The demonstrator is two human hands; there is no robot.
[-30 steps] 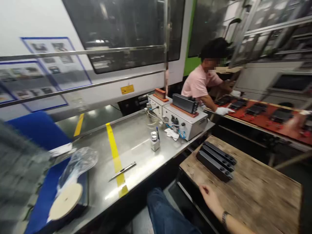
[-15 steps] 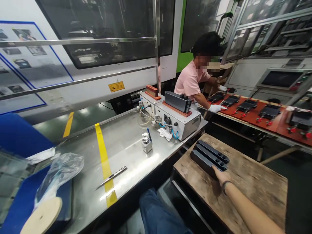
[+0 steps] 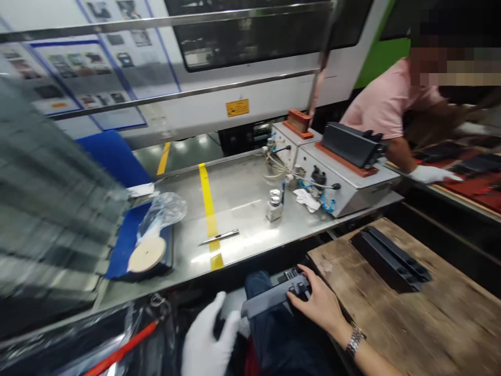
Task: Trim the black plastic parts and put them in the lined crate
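My bare right hand (image 3: 324, 303), with a metal watch band at the wrist, grips one end of a long dark grey plastic housing (image 3: 268, 300) above my lap. Its thumb is on the near side and its fingers are on the far side. My left hand (image 3: 207, 339), in a white glove, is beside the housing's other end with thumb and fingers apart; I cannot tell whether it touches. More dark housings (image 3: 391, 258) lie side by side on the wooden table (image 3: 442, 324) to the right.
The steel bench (image 3: 242, 183) holds a pen-like metal tool (image 3: 219, 237), small glass bottles (image 3: 274, 209) and a fixture box bearing another housing (image 3: 352, 145). At left are a blue bin (image 3: 121, 245) and a plastic-wrapped pile with a red strip (image 3: 125, 347). A co-worker (image 3: 376, 99) leans over red boards.
My right hand has lifted one housing off the wooden table and brought it left over my lap. My gloved left hand has come into view. The view has swung left.
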